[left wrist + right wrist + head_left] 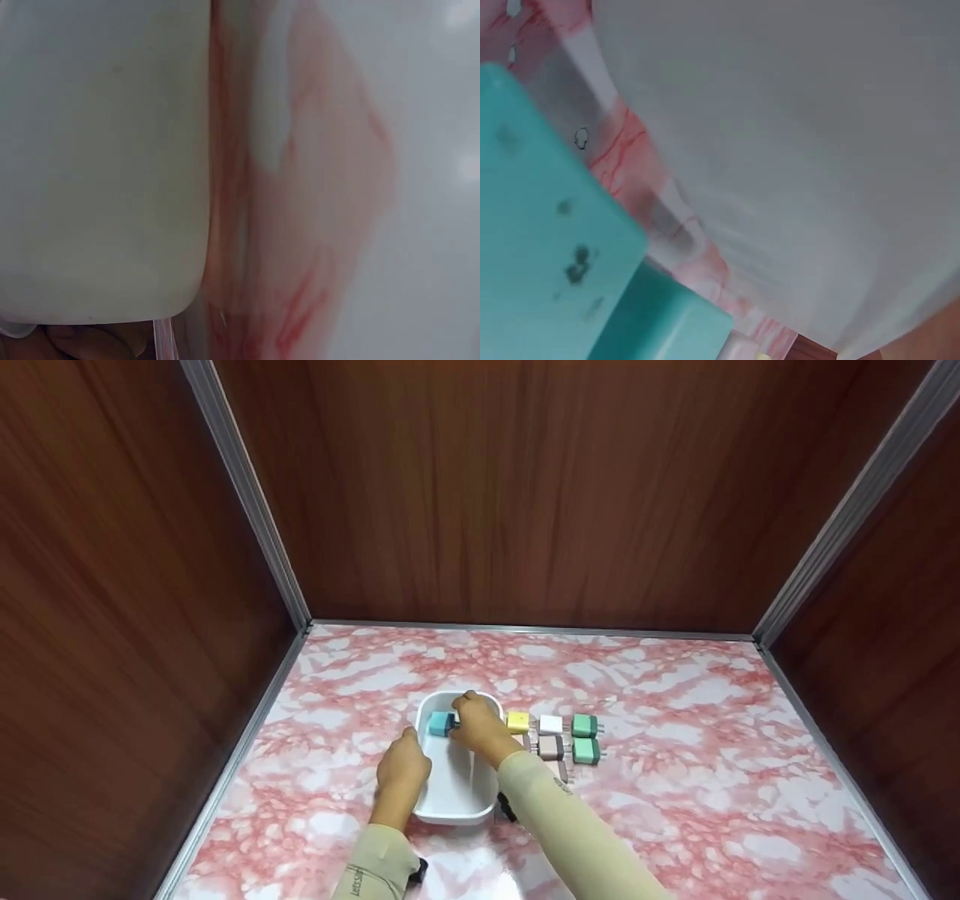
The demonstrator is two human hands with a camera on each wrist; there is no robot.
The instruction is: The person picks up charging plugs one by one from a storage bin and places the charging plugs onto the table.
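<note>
A white plastic bin [457,817] stands in front of me, its outer side [105,165] filling much of the left wrist view. My left hand [403,769] holds the bin by its left edge. Reaching over the right rim, my right hand [480,729] has its fingers inside the bin. They pinch the dark end of a blue charger plug [440,724], which is near the bin's far left corner. The hand partly hides the plug's prongs.
Right of the bin are a yellow plug [518,722], a white plug [551,725], several pinkish plugs [551,748] and two green plugs [584,726], partly behind my right forearm. Brown wood panels [480,495] enclose the red-and-white marbled tabletop [675,795].
</note>
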